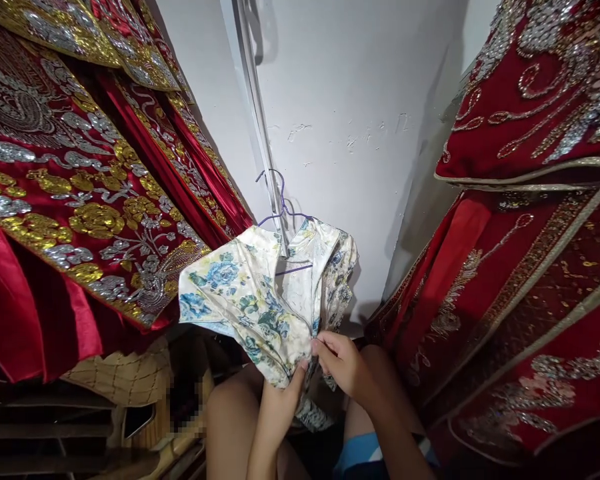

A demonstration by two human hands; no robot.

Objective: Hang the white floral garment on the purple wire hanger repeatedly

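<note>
A cream floral garment (250,293) with blue and green flowers hangs on a thin purple hanger (283,212) in front of me. My left hand (287,400) pinches its lower front edge, thumb on top, the other fingers hidden behind the cloth. Close to the right of it, my right hand (343,360) pinches the edge of the front opening between thumb and forefinger. A second patterned layer or garment, grey and cream, shows behind on the right. The lower part of the cloth drops into shadow between my legs.
Red embroidered garments (100,213) with gold and silver hang on the left, and a beaded red dress (540,267) hangs on the right. A metal rail (254,100) runs down the white wall (350,73). A wooden chair (165,453) stands at lower left.
</note>
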